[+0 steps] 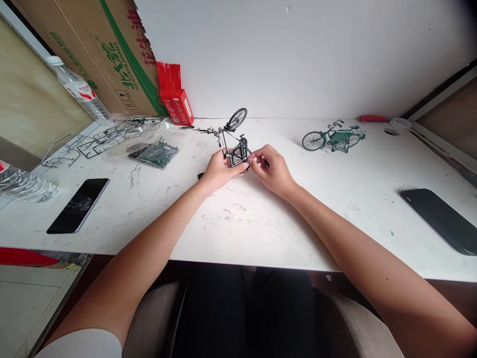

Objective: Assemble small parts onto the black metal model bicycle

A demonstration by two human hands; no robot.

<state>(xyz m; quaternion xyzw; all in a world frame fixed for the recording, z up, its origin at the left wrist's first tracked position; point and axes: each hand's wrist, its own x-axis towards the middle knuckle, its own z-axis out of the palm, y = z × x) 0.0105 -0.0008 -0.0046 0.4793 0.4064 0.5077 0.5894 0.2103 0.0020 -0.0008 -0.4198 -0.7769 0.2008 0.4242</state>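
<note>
A black model bicycle [226, 141] is held above the white table, its front wheel pointing up and away and its rear wheel low. My left hand [220, 170] is closed round the rear end of it, with the thumb along the rear wheel. At the right side of that wheel, my right hand [269, 168] has its thumb and index finger pinched together; what lies between those fingertips is too small to make out. A green model bicycle [337, 137] stands upright farther right on the table.
Plastic bags of parts [158, 153] and thin black part frames [100, 141] lie left, near a red box [179, 107], a cardboard box [100, 49] and water bottles [80, 89]. A phone [79, 206] lies front left, a dark case [441, 219] at right.
</note>
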